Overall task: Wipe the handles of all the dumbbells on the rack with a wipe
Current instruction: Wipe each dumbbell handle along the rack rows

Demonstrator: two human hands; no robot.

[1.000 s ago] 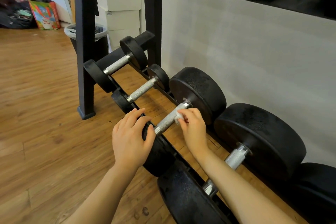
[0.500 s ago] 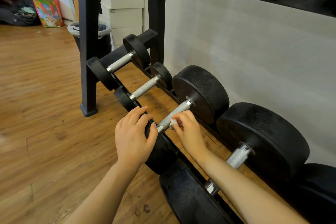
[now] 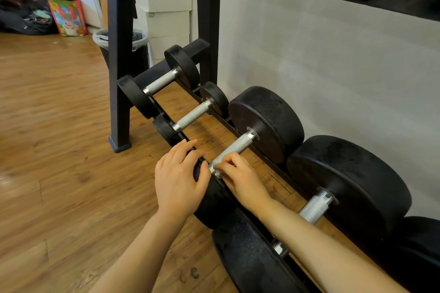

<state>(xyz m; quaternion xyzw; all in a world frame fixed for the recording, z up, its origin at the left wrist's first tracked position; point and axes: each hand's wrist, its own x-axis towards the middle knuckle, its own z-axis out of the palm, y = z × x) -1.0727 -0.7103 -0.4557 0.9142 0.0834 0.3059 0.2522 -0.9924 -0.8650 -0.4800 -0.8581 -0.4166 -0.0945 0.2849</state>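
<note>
So the left hand is laid flat with relaxed fingers draped over the near black weight head of the third dumbbell, just resting on it, not gripping. The right hand has its fingers curled and is pinching a small white wipe against the near end of that dumbbell's handle, right where the bar meets the near head. Only a sliver of the wipe shows between the fingers, so I can't tell how it's folded. The handle is a silvery knurled metal bar with smooth collars, and its long axis runs diagonally from the lower left by the hands up to the right toward the far head, which is a chunky round disc with a pebbly matte black surface. It sits on the bottom tier of the black metal rack, near the middle of the frame. Two smaller dumbbells lie further up and left on the same tier, angled the same way, and a bigger one sits lower right, its bar partly hidden behind my right forearm. Floor is warm wood planks, and the wall behind is plain pale grey. A bin with a plastic liner and a colourful bag sit in the upper left.
</note>
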